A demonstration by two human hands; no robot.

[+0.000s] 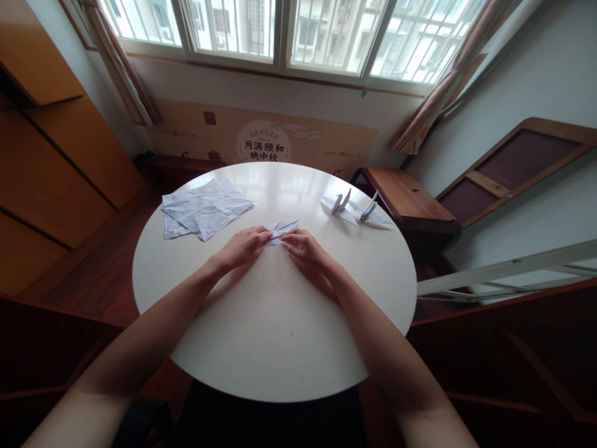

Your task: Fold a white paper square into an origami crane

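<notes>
Daylight pours through the windows [329, 37] ahead of me, nearly washed out | glare sheens the far tabletop [280, 182] | soft shadows fall from my left hand [246, 245] and right hand [305, 246] toward me | bottom corners sit dim | edges stretch wide-angle | fine detail looks soft, slightly hazy

One held paper [278, 233], two paper cranes [339, 207], one table [280, 323].

Wall panel [186, 118] below window: round emblem [264, 142] reads "月满颐和" over "映中秋", arched lettering above, possibly "ZANKEE". Small side script on the panel: illegible.
</notes>
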